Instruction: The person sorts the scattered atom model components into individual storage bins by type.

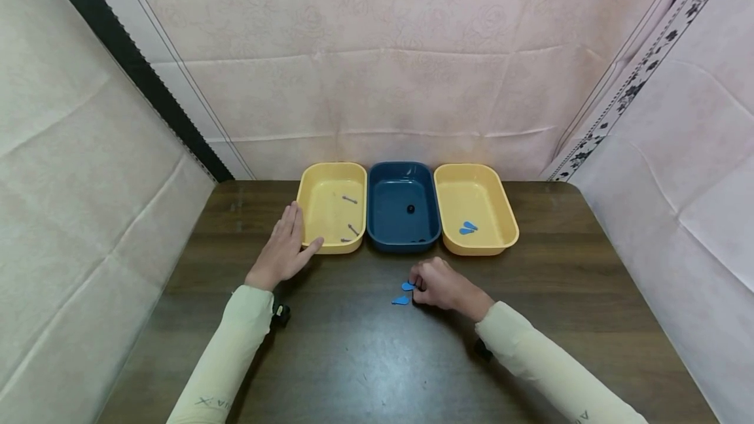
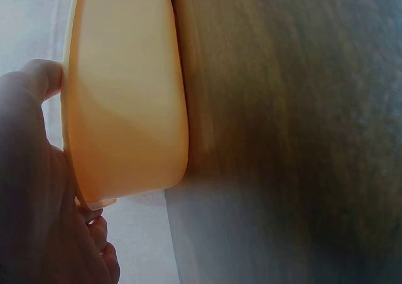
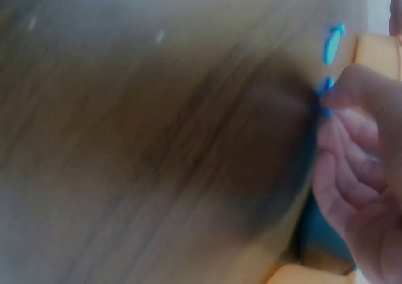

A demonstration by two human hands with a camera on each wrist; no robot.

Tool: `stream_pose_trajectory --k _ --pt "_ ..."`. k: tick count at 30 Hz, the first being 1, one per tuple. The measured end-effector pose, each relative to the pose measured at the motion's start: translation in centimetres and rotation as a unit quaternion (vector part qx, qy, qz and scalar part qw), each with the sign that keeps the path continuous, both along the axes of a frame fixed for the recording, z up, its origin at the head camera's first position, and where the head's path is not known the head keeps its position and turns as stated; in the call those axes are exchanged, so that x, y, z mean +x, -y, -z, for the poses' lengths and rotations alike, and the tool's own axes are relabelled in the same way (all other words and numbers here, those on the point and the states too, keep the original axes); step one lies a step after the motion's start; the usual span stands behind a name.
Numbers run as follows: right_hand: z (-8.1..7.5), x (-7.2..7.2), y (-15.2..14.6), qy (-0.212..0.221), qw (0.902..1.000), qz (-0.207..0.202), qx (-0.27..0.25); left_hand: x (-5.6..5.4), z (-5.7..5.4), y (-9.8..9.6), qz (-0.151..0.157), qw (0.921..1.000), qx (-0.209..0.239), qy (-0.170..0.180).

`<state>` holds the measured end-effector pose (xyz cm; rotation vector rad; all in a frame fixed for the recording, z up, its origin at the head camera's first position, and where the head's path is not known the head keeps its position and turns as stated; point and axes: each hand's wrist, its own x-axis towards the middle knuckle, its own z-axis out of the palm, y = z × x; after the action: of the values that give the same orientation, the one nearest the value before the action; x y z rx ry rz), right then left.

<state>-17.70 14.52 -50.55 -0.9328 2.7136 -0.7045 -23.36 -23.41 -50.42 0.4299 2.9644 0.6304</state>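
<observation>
My left hand (image 1: 284, 248) rests against the left yellow tray (image 1: 332, 182), its fingers straight along the left rim and its thumb at the front corner. In the left wrist view that tray's side wall (image 2: 125, 95) fills much of the picture. In front of the blue tray (image 1: 403, 182), my right hand (image 1: 443, 285) is low over the table, thumb and fingertips pinching a small blue drop-shaped piece (image 3: 326, 112), mostly hidden by the fingers. Beside these fingertips lie another blue piece (image 1: 407, 286) and, nearer me, one more (image 1: 400, 300).
Several small grey pieces (image 1: 350, 199) lie in the left tray. A dark round bead (image 1: 410, 209) and small dark bits are in the blue tray. Blue drop-shaped pieces (image 1: 467, 230) lie in the right yellow tray (image 1: 465, 182). Pale cloth (image 1: 383, 97) hangs behind the wooden table (image 1: 353, 358).
</observation>
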Motion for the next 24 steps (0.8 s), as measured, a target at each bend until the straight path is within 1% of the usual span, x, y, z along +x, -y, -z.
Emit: stream_pose_trajectory --k 5,10,19,24 --pt "-0.1 -0.2 -0.8 -0.006 0.9997 -0.009 -0.021 0.1 -0.1 0.0 0.001 1.0000 0.000 0.000" --pt "-0.8 -0.4 -1.3 -0.014 0.9996 -0.008 -0.023 0.1 -0.1 0.0 0.001 1.0000 -0.002 -0.002" --pt "-3.0 -0.3 -1.7 -0.032 0.9993 -0.003 -0.021 0.0 -0.1 0.0 0.001 1.0000 -0.007 -0.005" --pt "-4.3 -0.3 -2.2 -0.014 0.9997 0.009 -0.017 0.0 -0.1 0.0 0.001 1.0000 -0.007 -0.002"
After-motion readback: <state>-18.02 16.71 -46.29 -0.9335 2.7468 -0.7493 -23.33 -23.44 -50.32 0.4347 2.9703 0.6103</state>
